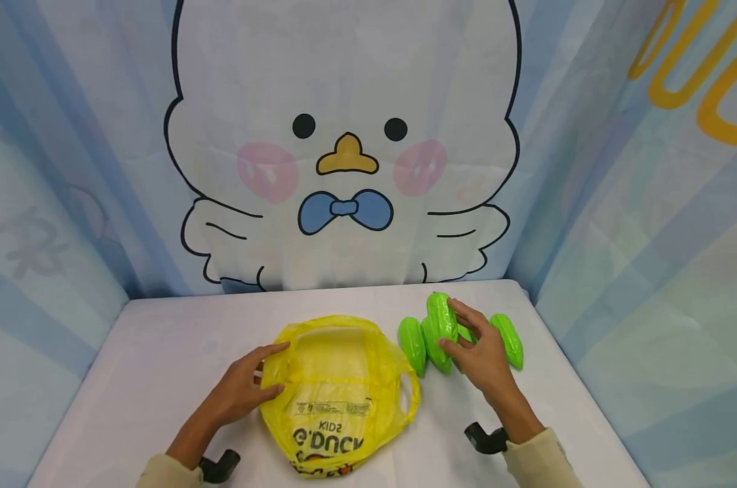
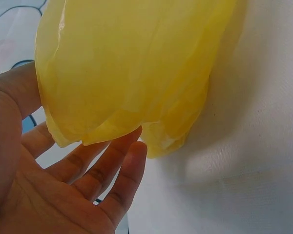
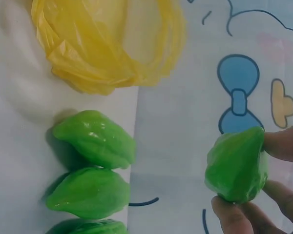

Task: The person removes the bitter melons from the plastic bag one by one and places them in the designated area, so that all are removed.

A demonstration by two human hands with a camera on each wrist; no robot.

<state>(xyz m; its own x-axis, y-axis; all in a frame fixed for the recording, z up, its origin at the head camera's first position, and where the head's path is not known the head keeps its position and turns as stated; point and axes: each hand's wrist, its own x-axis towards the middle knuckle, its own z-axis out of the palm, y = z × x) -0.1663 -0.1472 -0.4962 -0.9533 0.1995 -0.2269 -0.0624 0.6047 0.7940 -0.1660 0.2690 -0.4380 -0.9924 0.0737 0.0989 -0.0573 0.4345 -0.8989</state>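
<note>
My right hand point(image 1: 483, 349) grips a glossy, bright green ridged oblong fruit point(image 1: 440, 317) between thumb and fingers, raised above the table. In the right wrist view the held fruit point(image 3: 237, 165) shows a tapered end. Beside and partly behind it, similar green fruits point(image 1: 411, 342) lie on the table. A yellow plastic bag point(image 1: 338, 386) with printed letters stands in the middle, bulging, its mouth partly open upward. Relaxed, spread fingers of my left hand point(image 1: 234, 393) touch the bag's left side; in the left wrist view the yellow film point(image 2: 127, 73) covers some fingertips.
Another green fruit point(image 1: 507, 341) lies right of my right hand. The white table point(image 1: 161, 352) reaches back to a curtain point(image 1: 344, 81) with a cartoon duck. Curtains also hang on both sides. A loop handle point(image 1: 414, 396) sticks out on the bag's right.
</note>
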